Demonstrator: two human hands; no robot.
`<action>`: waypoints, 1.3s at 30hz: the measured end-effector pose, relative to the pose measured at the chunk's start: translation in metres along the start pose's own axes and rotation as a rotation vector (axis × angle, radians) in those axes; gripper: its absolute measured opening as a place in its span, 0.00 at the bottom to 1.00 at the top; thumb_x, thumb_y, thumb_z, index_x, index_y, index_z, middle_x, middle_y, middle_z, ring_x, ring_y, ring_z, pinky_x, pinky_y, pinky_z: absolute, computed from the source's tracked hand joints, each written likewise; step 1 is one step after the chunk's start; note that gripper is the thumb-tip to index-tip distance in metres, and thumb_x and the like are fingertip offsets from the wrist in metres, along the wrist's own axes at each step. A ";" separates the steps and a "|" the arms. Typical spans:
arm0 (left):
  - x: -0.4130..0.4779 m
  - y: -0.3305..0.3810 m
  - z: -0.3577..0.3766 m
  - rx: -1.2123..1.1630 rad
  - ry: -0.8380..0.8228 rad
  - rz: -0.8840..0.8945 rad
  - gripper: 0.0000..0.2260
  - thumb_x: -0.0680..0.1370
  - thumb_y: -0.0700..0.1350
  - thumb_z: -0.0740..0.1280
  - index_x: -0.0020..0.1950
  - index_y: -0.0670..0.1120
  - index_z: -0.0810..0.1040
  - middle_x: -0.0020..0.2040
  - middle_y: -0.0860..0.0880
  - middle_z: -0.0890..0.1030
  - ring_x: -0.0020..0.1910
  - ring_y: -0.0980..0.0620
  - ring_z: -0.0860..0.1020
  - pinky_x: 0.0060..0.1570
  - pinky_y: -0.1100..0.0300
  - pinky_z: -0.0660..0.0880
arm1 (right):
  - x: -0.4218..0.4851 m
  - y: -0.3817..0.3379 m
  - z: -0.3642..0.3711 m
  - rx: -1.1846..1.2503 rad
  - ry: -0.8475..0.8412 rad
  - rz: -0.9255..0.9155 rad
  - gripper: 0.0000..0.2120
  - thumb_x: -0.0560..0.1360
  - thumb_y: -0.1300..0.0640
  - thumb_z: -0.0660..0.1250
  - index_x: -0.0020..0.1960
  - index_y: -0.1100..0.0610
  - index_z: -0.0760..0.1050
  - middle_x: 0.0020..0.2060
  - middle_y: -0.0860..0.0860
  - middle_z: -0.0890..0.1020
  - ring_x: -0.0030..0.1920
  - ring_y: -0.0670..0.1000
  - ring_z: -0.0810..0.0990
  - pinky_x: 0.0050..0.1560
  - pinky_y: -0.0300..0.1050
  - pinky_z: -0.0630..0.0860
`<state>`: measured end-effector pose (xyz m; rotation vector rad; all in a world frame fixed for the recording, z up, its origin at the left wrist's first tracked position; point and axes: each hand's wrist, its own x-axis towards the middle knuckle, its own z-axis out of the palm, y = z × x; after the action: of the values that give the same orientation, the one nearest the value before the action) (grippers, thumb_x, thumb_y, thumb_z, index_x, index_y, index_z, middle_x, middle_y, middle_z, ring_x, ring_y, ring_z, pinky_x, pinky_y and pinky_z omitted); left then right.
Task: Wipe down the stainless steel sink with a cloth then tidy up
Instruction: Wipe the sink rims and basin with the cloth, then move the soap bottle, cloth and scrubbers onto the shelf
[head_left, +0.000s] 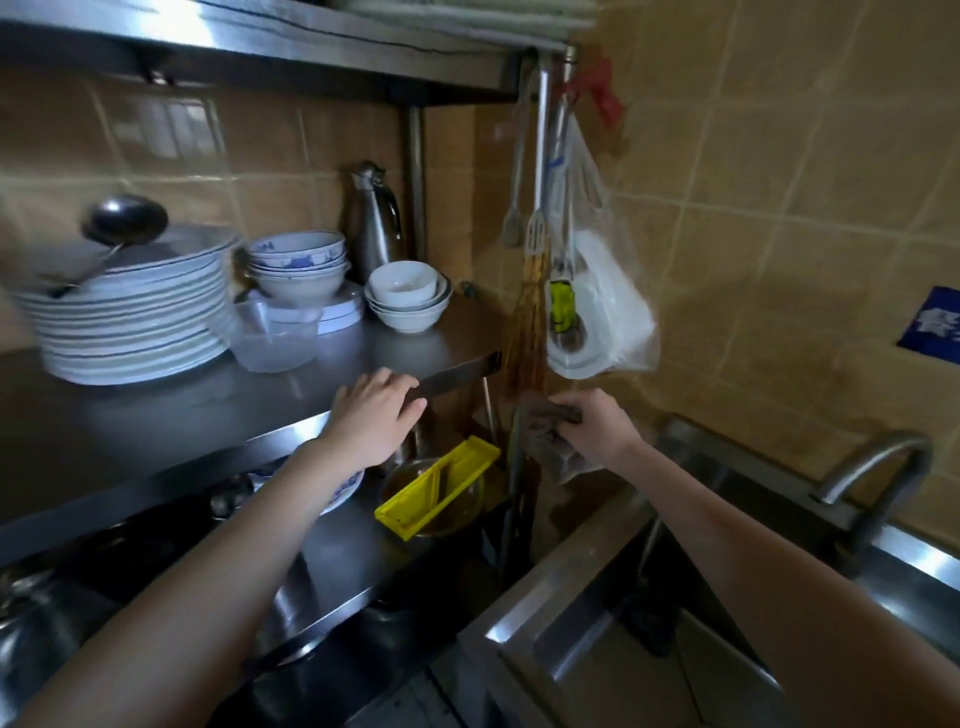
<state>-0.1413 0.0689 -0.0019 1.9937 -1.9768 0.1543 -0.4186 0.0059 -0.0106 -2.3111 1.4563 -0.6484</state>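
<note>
Your left hand (376, 415) lies flat with loose fingers on the front edge of the middle steel shelf (208, 395), holding nothing. Your right hand (597, 426) is clenched around one grey cloth (553, 447), which hangs bunched in the air between the shelf's corner and the stainless sink (545, 618). One faucet (878, 467) arches over the basin. On the shelf stand one tall stack of plates (135, 322), too blurred to count, with one ladle (122, 221) on top. Beside it are four stacked blue-patterned bowls (296, 260), three nested white bowls (405, 296), one clear plastic tub (275, 332) and one steel jug (371, 218). One yellow slicer (436, 486) rests across one glass bowl (410, 480) on the shelf below.
</note>
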 end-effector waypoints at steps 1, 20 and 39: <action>0.001 -0.012 -0.002 -0.002 0.004 -0.010 0.17 0.80 0.54 0.56 0.66 0.49 0.71 0.64 0.45 0.72 0.63 0.42 0.71 0.60 0.48 0.67 | 0.010 -0.010 0.005 -0.006 0.012 -0.016 0.12 0.72 0.65 0.63 0.49 0.53 0.80 0.44 0.51 0.83 0.46 0.53 0.80 0.45 0.52 0.77; 0.058 -0.136 -0.009 0.015 0.002 -0.083 0.18 0.80 0.55 0.56 0.67 0.50 0.70 0.65 0.47 0.72 0.65 0.45 0.69 0.62 0.49 0.64 | 0.192 -0.119 0.047 -0.137 0.106 -0.112 0.16 0.73 0.62 0.60 0.53 0.47 0.79 0.47 0.50 0.82 0.48 0.55 0.80 0.42 0.46 0.75; 0.120 -0.157 -0.012 0.029 0.047 -0.106 0.18 0.80 0.54 0.56 0.68 0.50 0.69 0.67 0.47 0.70 0.66 0.46 0.68 0.63 0.51 0.63 | 0.268 -0.118 0.141 -0.317 -0.111 -0.229 0.16 0.76 0.56 0.62 0.63 0.46 0.74 0.59 0.51 0.80 0.58 0.55 0.78 0.54 0.47 0.75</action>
<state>0.0192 -0.0445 0.0217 2.0883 -1.8452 0.2033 -0.1537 -0.1818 -0.0161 -2.7369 1.3359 -0.3583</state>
